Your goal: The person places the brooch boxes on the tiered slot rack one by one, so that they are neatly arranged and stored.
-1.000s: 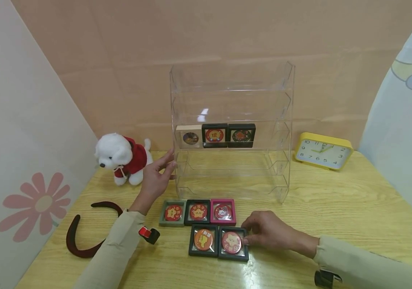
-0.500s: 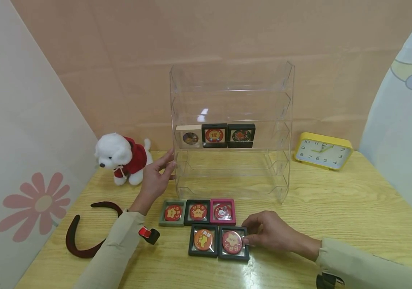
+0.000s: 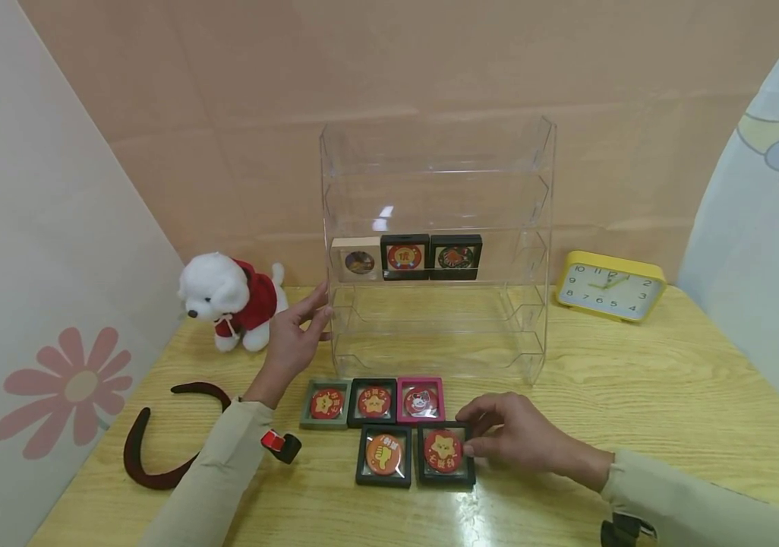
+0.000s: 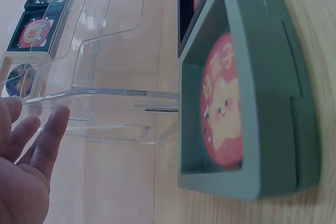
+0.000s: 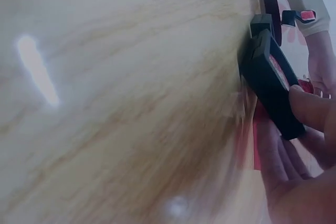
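Observation:
With thumb and fingers, my right hand (image 3: 515, 433) pinches a black square frame (image 3: 444, 453) that displays a red badge with a yellow star. The right wrist view shows this frame (image 5: 270, 85) tilted, its near edge lifted off the table. My left hand (image 3: 291, 338) rests on the left side of a clear acrylic display rack (image 3: 433, 331), its fingers fairly straight. Left of the held frame lies a black frame with an orange thumb badge (image 3: 384, 456). Behind them sit a green frame (image 3: 326, 403), another black frame (image 3: 372, 403) and a pink frame (image 3: 421, 400).
On a middle shelf of the rack stand a beige frame (image 3: 357, 259) and two black frames, one with a red badge (image 3: 405, 257). A plush dog (image 3: 232, 300) and a dark headband (image 3: 135, 452) are at left. A yellow clock (image 3: 610, 285) stands at right.
The right hand has lifted the near-right black frame off the table and tilted it, shifting it slightly right, apart from its neighbour. The left hand stays on the rack.

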Available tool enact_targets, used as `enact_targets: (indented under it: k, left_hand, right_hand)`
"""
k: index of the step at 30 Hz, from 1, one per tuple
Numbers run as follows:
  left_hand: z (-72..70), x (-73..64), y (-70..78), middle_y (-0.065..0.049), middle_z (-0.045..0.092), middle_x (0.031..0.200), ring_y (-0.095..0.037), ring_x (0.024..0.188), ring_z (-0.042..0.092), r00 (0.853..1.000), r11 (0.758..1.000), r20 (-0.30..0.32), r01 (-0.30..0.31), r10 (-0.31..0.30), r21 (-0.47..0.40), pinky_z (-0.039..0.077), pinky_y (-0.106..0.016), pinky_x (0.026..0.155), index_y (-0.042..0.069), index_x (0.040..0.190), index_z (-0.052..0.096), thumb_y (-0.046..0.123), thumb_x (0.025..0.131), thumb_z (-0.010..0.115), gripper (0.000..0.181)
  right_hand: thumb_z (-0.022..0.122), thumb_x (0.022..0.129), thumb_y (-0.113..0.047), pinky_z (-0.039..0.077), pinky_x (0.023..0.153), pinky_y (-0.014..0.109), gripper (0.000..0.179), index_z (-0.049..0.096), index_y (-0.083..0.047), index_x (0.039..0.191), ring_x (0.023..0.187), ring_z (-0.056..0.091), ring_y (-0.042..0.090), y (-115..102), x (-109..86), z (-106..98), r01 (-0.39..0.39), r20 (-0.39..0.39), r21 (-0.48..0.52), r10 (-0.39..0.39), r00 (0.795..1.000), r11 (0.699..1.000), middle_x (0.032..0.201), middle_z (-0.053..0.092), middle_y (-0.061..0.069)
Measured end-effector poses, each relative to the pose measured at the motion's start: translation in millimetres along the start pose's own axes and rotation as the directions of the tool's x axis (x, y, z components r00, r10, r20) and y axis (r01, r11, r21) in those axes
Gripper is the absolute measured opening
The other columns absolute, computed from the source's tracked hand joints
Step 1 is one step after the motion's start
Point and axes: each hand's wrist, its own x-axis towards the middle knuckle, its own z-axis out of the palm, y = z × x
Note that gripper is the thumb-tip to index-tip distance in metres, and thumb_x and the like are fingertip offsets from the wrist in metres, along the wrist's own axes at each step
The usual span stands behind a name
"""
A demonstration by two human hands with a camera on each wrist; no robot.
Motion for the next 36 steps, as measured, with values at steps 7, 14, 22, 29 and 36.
enact_targets:
  k: [7, 14, 22, 29, 36]
  left_hand:
    - [-0.2, 0.4, -1.0, -0.015, 0.058, 0.125, -0.030, 0.103, 0.061, 1.000, 1.000, 0.001, -0.001, 0.001, 0.000, 0.059, -0.031, 0.060, 0.011, 0.135, 0.054, 0.006, 0.093, 0.060, 0.043]
    - [-0.3, 1.2, -1.1, -0.015, 0.058, 0.125, -0.030, 0.101, 0.062, 1.000, 1.000, -0.001, 0.004, -0.004, 0.005, 0.059, -0.031, 0.060, 0.010, 0.135, 0.054, 0.004, 0.093, 0.060, 0.043]
    - [-0.2, 0.3, -0.8, -0.015, 0.059, 0.125, -0.030, 0.101, 0.062, 1.000, 1.000, 0.000, 0.002, -0.002, 0.005, 0.059, -0.034, 0.061, 0.011, 0.135, 0.054, 0.005, 0.093, 0.060, 0.043]
    - [0.1, -1.0, 8.0, -0.020, 0.057, 0.125, -0.035, 0.102, 0.060, 1.000, 1.000, 0.005, -0.002, 0.002, 0.003, 0.059, -0.041, 0.062, 0.005, 0.135, 0.052, 0.000, 0.093, 0.059, 0.043]
    - [0.4, -0.6, 6.9, -0.021, 0.057, 0.125, -0.035, 0.102, 0.060, 1.000, 1.000, 0.005, 0.009, -0.009, 0.001, 0.058, -0.044, 0.062, 0.004, 0.135, 0.052, -0.001, 0.092, 0.059, 0.043]
  right_hand:
    - [0.075, 0.081, -0.009, 0.058, 0.070, 0.031, 0.020, 0.070, -0.002, 0.100, 0.081, 0.066, 0.017, 3, 1.5, -7, 0.136, -0.072, 0.021, -0.135, 0.988, 0.990, 0.091, 0.067, 0.007]
    - [0.072, 0.083, -0.004, 0.058, 0.066, 0.031, 0.015, 0.072, -0.003, 0.098, 0.081, 0.066, 0.016, -1, 4.2, -29, 0.228, -0.154, -0.029, -0.230, 0.961, 0.973, 0.091, 0.067, 0.005]
    - [0.069, 0.086, -0.005, 0.059, 0.067, 0.029, 0.016, 0.072, -0.002, 0.102, 0.087, 0.064, 0.013, -21, 5.3, -68, 0.121, -0.325, -0.080, -0.141, 0.935, 0.989, 0.099, 0.067, 0.009]
    - [0.067, 0.087, 0.001, 0.057, 0.073, 0.026, 0.020, 0.069, 0.007, 0.105, 0.088, 0.065, 0.009, -32, 11.4, -103, 0.153, -0.482, -0.064, -0.165, 0.860, 0.986, 0.101, 0.068, 0.001]
    - [0.065, 0.086, 0.008, 0.056, 0.072, 0.021, 0.020, 0.068, 0.009, 0.105, 0.084, 0.066, 0.007, -47, 23.6, -130, 0.243, -0.582, 0.013, -0.190, 0.791, 0.970, 0.093, 0.070, 0.000]
